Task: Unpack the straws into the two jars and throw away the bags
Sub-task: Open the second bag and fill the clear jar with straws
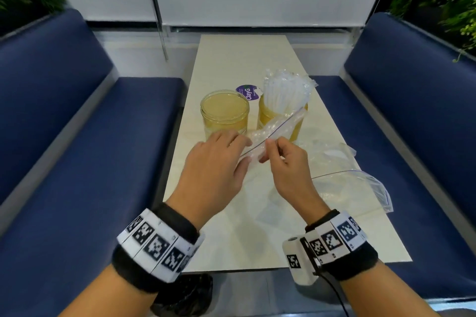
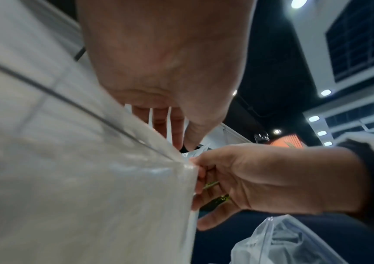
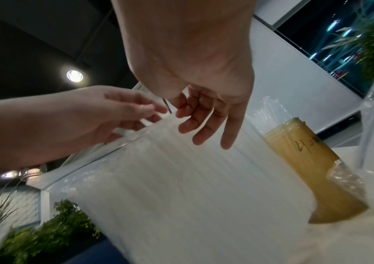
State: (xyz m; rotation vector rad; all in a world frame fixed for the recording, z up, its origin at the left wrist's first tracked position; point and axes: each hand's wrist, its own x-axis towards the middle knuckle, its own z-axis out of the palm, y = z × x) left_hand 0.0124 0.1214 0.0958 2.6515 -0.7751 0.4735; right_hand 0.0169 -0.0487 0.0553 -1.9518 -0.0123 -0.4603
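Two amber jars stand mid-table: the left jar [image 1: 224,110] is empty, the right jar [image 1: 273,117] [image 3: 312,160] holds a bunch of clear straws [image 1: 283,90]. In front of them I hold a clear zip bag of straws [image 1: 280,126] [image 2: 91,178] [image 3: 181,178] above the table. My left hand [image 1: 246,148] [image 2: 181,141] [image 3: 156,112] grips its near end, thumb underneath. My right hand [image 1: 268,147] [image 2: 197,169] [image 3: 181,109] pinches the zip edge with thumb and forefinger, other fingers spread.
Crumpled empty zip bags [image 1: 353,188] [image 2: 283,241] lie on the white table [image 1: 231,239] to the right. A purple round label [image 1: 247,92] lies behind the jars. Blue benches [image 1: 77,162] flank the table. A black bag [image 1: 185,293] sits below the near edge.
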